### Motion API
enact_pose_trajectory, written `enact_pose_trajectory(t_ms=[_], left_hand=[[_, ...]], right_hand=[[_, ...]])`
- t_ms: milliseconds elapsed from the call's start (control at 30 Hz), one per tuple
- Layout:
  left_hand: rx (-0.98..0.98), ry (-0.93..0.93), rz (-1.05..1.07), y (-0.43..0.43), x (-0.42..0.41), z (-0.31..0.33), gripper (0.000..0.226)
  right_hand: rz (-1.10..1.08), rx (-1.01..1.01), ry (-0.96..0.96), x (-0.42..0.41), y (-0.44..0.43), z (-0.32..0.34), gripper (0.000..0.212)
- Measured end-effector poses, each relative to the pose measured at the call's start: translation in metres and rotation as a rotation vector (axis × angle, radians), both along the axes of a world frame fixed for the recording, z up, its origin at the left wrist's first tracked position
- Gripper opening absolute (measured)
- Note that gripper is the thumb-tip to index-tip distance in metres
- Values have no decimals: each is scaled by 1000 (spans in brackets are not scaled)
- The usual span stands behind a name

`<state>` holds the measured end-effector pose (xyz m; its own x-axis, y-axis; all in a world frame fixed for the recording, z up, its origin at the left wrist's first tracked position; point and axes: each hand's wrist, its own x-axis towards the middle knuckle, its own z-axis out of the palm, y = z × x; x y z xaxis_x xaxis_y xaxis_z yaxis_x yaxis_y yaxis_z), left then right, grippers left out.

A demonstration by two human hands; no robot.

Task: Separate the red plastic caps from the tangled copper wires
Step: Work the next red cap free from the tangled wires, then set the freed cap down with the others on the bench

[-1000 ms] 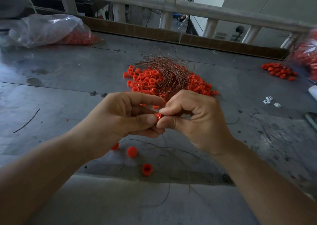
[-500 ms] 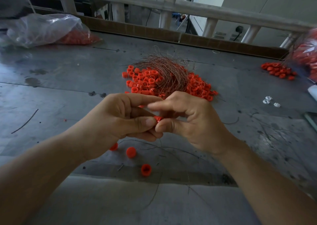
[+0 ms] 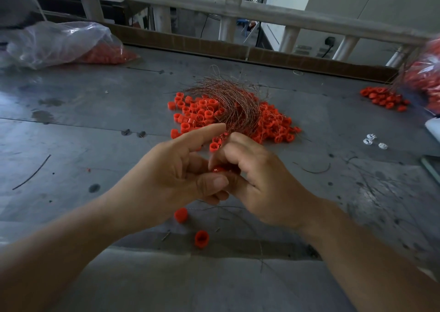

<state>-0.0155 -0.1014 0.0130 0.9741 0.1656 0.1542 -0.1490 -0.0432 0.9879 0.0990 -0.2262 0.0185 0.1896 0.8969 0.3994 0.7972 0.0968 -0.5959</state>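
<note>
- Forearms come in from the near edge and meet above the grey metal surface (image 3: 71, 121), just short of the main heap.
- Left hand (image 3: 171, 176): the index finger is stretched straight towards the heap and the other fingers are curled in. The thumb lies flat against the near side of a single small red plastic cap (image 3: 220, 169).
- Right hand (image 3: 259, 180): the back of the hand faces up and the fingers are bent over. The fingertips and thumb close on the same cap from the other side, so both hands pinch it clear of the surface.
- Thin loose wire strands (image 3: 238, 210) trail on the surface beneath the hands. I cannot tell whether any of them joins the held cap.
- Tangled bundle of thin copper wires (image 3: 235, 104) lies beyond the hands at mid surface. It is draped over a heap of red plastic caps (image 3: 197, 114) that spreads out on both sides of it.
- Two loose red caps lie near the hands: one (image 3: 181, 215) is just below the left hand and the other (image 3: 201, 238) is closer to the near edge.
- Clear plastic bag (image 3: 59, 42) lies on its side at the far left, with red caps showing inside its right end.
- Second plastic bag (image 3: 426, 73) at the far right edge is blurred and its contents are red. A small heap of red caps (image 3: 383, 98) sits on the surface just beside it.
</note>
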Motion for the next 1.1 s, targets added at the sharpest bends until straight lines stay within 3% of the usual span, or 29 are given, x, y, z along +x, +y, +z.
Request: enact_pose_trajectory(t_ms=[167, 400, 567, 633, 767, 867, 967, 1100], left_hand=[[-65, -47, 10, -6, -5, 4, 67], [-160, 46, -25, 0, -3, 12, 64], [-232, 26, 58, 6, 2, 13, 41], [-331, -24, 80, 10, 2, 14, 38], [-393, -52, 74, 14, 2, 16, 35], [-327, -22, 85, 18, 2, 15, 35], [-201, 33, 136, 17, 1, 16, 6], [228, 165, 223, 14, 2, 11, 15]], right_hand=[[-7, 73, 38, -5, -1, 2, 5], [9, 43, 182, -4, 0, 5, 11], [-7, -19, 470, 3, 0, 6, 39], [0, -46, 579, 6, -1, 7, 36], [-29, -51, 556, 9, -4, 10, 17], [-73, -73, 436, 15, -8, 15, 15], [-110, -113, 302, 21, -12, 17, 16], [-125, -233, 84, 22, -13, 15, 16]])
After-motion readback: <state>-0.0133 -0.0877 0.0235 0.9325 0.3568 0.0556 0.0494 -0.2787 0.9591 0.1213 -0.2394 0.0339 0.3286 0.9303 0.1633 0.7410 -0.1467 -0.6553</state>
